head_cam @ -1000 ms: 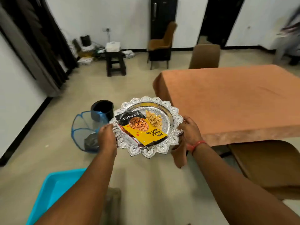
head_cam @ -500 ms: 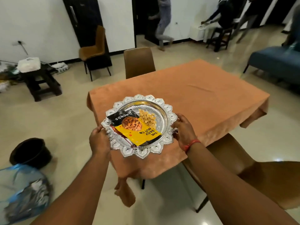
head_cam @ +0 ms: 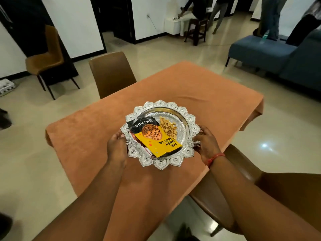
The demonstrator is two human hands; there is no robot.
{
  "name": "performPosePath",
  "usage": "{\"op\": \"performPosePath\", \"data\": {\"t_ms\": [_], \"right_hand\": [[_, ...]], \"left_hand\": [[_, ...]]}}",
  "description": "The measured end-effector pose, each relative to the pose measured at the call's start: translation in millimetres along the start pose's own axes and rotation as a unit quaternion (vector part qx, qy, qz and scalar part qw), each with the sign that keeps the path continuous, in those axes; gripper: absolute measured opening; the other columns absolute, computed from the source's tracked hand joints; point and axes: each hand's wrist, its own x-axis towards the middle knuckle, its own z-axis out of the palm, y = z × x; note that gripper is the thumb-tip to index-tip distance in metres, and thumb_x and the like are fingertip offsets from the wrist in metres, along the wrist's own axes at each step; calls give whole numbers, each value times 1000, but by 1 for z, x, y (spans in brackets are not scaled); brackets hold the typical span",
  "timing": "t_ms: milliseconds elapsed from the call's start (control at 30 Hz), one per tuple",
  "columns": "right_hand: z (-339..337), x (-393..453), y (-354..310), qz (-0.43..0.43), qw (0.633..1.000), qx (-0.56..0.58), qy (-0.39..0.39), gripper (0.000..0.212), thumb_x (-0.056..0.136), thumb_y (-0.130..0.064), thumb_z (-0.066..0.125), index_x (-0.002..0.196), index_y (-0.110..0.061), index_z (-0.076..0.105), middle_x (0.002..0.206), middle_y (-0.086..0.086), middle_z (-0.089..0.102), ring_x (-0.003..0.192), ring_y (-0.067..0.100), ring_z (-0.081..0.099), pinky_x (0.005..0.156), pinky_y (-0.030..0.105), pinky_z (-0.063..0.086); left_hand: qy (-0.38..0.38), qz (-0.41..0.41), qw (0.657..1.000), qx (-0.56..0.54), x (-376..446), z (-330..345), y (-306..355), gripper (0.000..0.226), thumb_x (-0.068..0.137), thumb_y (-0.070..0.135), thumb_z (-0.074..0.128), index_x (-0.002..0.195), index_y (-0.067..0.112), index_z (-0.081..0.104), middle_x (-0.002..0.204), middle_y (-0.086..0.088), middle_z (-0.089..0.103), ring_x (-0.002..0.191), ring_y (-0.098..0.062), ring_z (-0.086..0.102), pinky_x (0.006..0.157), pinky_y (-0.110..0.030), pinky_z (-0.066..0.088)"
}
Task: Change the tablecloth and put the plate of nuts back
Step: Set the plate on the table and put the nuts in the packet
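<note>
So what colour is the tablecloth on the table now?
Plain orange-brown tablecloth, no pattern; the head view shows it.

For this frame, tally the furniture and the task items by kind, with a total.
Chairs: 3
Stool: 1
Sofa: 1
Table with orange cloth: 1
Silver plate: 1, held by left hand and right hand
Almond packet: 1
Pile of loose nuts: 1
Total: 9

Plate (head_cam: 188, 119) possibly touching tablecloth (head_cam: 199, 87); underside hidden.
</note>
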Motion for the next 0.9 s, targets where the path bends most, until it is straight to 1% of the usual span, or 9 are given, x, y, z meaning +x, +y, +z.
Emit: {"op": "performPosePath", "data": {"t_ms": [67,133,267,367,467,533,700,800,900], "right_hand": [[-4,28,-4,3,1000,-3,2,61,79,9,52,129,-26,58,106,11,59,87,27,56,75,42,48],[-6,63,-9,10,1000,-4,2,61,78,9,52,126,-27,60,103,9,62,86,27,56,76,42,48],[-4,138,-30,21,1000,-4,-8,59,77,10,50,124,-25,61,100,4,66,86,24,60,70,37,52],[-1,194,-50,23,1000,-12,-17,60,77,10,51,127,-23,59,100,5,65,87,24,60,68,36,51],[5,245,-68,21,999,-20,-28,61,77,11,50,127,-23,60,99,4,65,85,21,61,67,34,52],[11,270,-78,18,999,-28,-38,60,77,11,50,125,-24,61,95,0,66,83,19,61,62,31,51],[19,312,-90,28,997,-41,-67,56,80,11,53,122,-24,62,72,-11,63,70,11,63,54,27,52],[19,325,-86,41,993,-53,-95,51,81,10,55,118,-23,62,74,-9,59,72,13,61,61,31,53],[18,331,-80,46,991,-48,-112,48,82,9,56,116,-25,62,76,-8,57,77,16,58,69,35,54]], "left_hand": [[-20,-13,1000,10,25,21,0,30,98,4,47,119,11,66,109,-10,73,96,-31,70,86,-47,56],[-27,-18,999,15,52,45,0,30,100,5,46,121,12,65,112,-11,72,102,-33,69,90,-50,54],[-11,-21,1000,20,101,99,7,30,100,5,48,123,14,64,113,-6,72,97,-23,70,84,-40,57],[-5,-28,999,19,138,137,13,28,100,6,48,120,15,66,106,-4,75,80,-15,69,65,-28,55],[9,-33,999,16,174,170,17,32,99,4,47,125,14,63,109,-5,73,81,-17,66,71,-34,52],[16,-34,999,7,192,184,20,35,97,0,47,126,13,62,109,-5,73,81,-18,66,70,-35,51],[19,-37,999,-4,223,204,22,41,92,-8,46,124,12,63,111,-8,73,81,-20,67,64,-31,50],[29,-43,999,-1,232,205,18,42,92,-9,45,123,13,64,108,-5,74,80,-18,67,66,-33,51],[27,-38,999,2,234,204,14,40,93,-8,45,110,19,68,96,3,76,78,-16,69,72,-33,52]]}}
